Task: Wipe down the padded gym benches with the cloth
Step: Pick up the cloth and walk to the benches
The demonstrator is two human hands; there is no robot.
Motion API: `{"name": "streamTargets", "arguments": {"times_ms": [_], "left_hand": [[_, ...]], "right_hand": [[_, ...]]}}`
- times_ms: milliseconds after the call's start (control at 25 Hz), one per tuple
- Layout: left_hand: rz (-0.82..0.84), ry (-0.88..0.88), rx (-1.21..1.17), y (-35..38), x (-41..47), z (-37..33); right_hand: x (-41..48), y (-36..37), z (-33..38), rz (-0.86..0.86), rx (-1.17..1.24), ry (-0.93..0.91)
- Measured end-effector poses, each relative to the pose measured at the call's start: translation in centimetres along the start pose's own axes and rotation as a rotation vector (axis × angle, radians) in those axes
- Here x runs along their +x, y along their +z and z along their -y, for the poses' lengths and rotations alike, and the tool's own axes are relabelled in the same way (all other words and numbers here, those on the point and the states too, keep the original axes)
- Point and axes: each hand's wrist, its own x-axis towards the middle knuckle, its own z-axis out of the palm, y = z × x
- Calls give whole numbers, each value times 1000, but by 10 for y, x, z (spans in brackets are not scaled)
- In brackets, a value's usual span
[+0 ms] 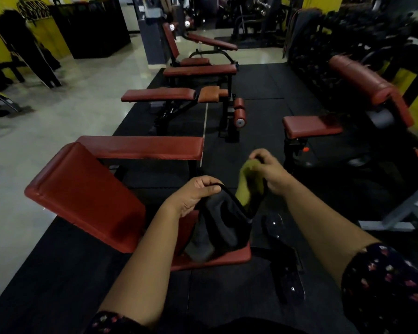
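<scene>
A black bag point(223, 227) rests on the seat pad point(227, 257) of the nearest red padded bench. My left hand point(194, 195) grips the bag's rim and holds it open. My right hand point(269, 172) is closed on an olive-green cloth point(247, 184), whose lower end hangs into the bag's mouth. The bench's tilted red back pad point(82, 194) stands to the left of my left arm. More red benches line up ahead: a flat one point(143, 147), another point(158, 95) and a third point(199, 70).
A red seat pad point(310, 126) and a curved red pad point(367, 85) belong to a machine on the right. Black rubber mats point(258, 85) cover the floor under the benches; pale tiles point(65, 104) lie to the left. Dumbbell racks point(336, 44) stand at the back right.
</scene>
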Motion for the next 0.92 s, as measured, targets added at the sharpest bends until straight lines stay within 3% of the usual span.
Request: {"name": "streamTargets", "arguments": {"times_ms": [80, 160, 280, 480, 640, 760, 840, 920], "left_hand": [[-89, 52, 86, -1, 5, 2], [-157, 145, 169, -3, 8, 7], [-240, 246, 193, -3, 10, 11], [-258, 229, 105, 8, 13, 7], [-332, 344, 77, 11, 19, -7], [-372, 378, 92, 6, 23, -11], [-421, 374, 86, 5, 25, -6], [-511, 358, 16, 7, 25, -2]], "right_hand": [[-3, 19, 13, 362, -169, -45], [-4, 32, 19, 485, -269, -90], [-7, 40, 27, 444, -241, -124], [-9, 40, 26, 292, -316, -265], [-18, 35, 3, 148, -178, -188], [-20, 25, -29, 170, -270, -100], [-19, 21, -43, 80, -302, -61], [-18, 23, -40, 14, -360, -162]]}}
